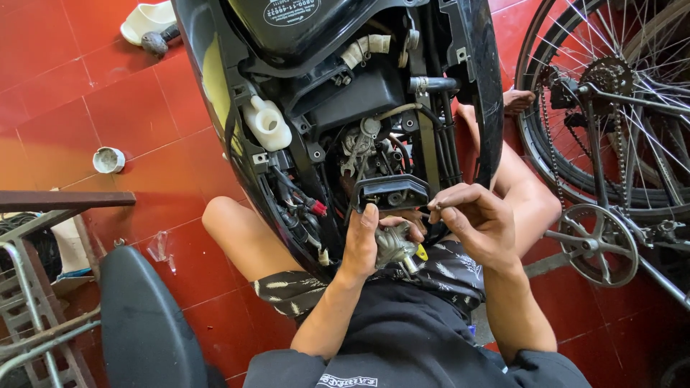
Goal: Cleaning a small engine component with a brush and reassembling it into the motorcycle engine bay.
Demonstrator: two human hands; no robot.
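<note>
Gripping carburetor [394, 246], left hand [361, 244]; right hand [480, 219] pinching tool.

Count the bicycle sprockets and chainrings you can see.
2. A small sprocket sits at the hub of the bicycle wheel, upper right. A larger chainring hangs lower right, beside the right hand. Others may lie out of frame.

The left hand [361, 241] covers most of a small grey metal part [394, 246], so its shape cannot be told. The right hand [478, 219] pinches a thin tool [430, 208], too small to name. The scooter body [345, 108] is cut off by the top edge. The bicycle wheel [611, 100] runs out past the right edge. The metal rack [36, 302] is cropped at the left edge.
</note>
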